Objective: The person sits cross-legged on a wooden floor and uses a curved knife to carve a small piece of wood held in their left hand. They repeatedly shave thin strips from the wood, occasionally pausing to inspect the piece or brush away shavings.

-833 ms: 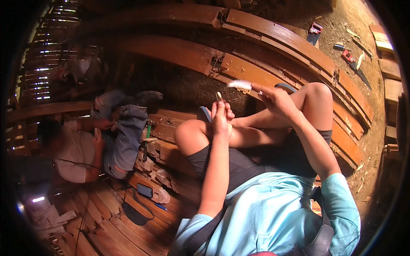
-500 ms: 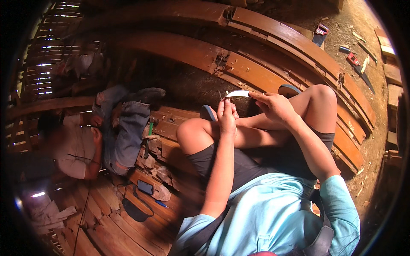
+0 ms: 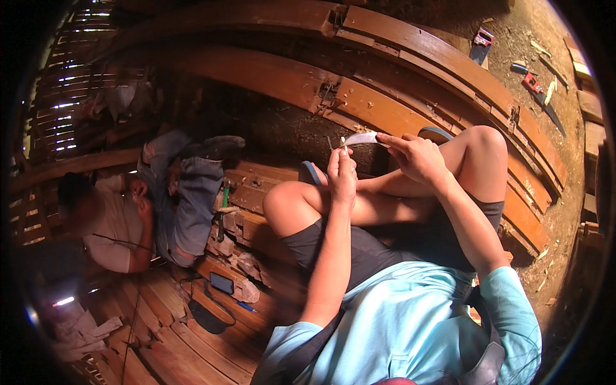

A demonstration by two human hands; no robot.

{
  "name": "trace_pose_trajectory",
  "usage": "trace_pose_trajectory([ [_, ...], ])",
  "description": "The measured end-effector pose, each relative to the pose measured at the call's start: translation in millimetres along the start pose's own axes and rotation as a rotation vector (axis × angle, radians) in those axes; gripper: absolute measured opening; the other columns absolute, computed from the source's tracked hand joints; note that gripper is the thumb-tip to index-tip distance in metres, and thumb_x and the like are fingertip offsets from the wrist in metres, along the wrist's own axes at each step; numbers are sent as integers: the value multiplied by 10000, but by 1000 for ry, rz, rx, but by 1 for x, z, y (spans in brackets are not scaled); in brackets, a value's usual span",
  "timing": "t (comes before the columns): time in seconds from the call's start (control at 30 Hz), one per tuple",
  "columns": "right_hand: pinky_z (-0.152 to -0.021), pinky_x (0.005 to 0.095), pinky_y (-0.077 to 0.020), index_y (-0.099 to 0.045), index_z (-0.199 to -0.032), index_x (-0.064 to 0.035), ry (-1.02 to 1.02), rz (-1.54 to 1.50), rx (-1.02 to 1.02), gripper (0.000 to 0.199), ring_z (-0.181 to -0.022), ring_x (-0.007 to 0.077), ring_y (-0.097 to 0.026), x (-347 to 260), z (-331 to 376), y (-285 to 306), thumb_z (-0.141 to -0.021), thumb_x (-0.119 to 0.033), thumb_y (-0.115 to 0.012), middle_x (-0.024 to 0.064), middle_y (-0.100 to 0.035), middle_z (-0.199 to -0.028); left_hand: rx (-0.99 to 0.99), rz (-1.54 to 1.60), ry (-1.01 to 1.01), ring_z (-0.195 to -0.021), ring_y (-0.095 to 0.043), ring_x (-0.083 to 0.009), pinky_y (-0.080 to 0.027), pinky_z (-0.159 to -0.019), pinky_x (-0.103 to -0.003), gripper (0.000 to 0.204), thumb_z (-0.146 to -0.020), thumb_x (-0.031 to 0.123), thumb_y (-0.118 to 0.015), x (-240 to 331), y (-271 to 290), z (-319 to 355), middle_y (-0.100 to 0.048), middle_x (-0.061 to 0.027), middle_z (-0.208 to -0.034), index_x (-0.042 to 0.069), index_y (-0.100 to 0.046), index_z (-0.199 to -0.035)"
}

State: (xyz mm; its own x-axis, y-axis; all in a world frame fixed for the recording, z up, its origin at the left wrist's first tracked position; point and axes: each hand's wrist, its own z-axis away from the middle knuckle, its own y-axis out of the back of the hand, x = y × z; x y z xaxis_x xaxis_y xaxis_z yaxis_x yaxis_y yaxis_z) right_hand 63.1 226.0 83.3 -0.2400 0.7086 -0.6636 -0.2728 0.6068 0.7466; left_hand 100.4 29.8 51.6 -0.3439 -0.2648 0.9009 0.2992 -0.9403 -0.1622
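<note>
In front of my crossed legs, my left hand (image 3: pixel 342 176) is closed with its fingertips pinching a small pale wood stick (image 3: pixel 344 142) that points upward. A thin dark sliver stands beside it; whether it is part of the same piece I cannot tell. My right hand (image 3: pixel 418 160) is wrapped round the handle of a knife with a curved, shiny blade (image 3: pixel 363 138), the index finger stretched along it. The blade points left, and its tip is at or very near the stick.
Long brown planks (image 3: pixel 385 106) lie ahead. Two handsaws (image 3: pixel 481 46) rest on the dirt floor at far right. To my left, another person (image 3: pixel 119 224) sits on boards. Beside me lie a phone (image 3: pixel 222 283), a blue pen (image 3: pixel 246 307), a dark cap (image 3: pixel 208 317) and a green-handled tool (image 3: pixel 225 194).
The knife blade has shifted slightly right and tilted, so it looks less bright. My left hand still pinches the stick. The other person's hands have moved a little.
</note>
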Motion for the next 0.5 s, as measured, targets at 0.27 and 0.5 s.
trace_pose_trajectory([
  [0.27, -711, 414, -503, -550, -1275, -207, -255, -332, 363, 398, -825, 368, -648, 50, -55, -1, -887, -118, -561, 190, -656, -896, -42, 22, 102, -440, -311, -8, -265, -385, -155, 199, -996, 270, -462, -16, -11, -1, -399, 57, -601, 88, -543, -996],
  [0.5, -643, 450, -492, -576, -1264, -259, 103, -251, -224, 400, -744, 363, -630, 25, -42, -14, -872, -185, -600, 179, -654, -819, 201, 51, 89, -516, -398, -47, -363, -461, -188, 181, -985, 182, -455, 5, -14, -40, -461, 15, -716, 67, -537, -1099],
])
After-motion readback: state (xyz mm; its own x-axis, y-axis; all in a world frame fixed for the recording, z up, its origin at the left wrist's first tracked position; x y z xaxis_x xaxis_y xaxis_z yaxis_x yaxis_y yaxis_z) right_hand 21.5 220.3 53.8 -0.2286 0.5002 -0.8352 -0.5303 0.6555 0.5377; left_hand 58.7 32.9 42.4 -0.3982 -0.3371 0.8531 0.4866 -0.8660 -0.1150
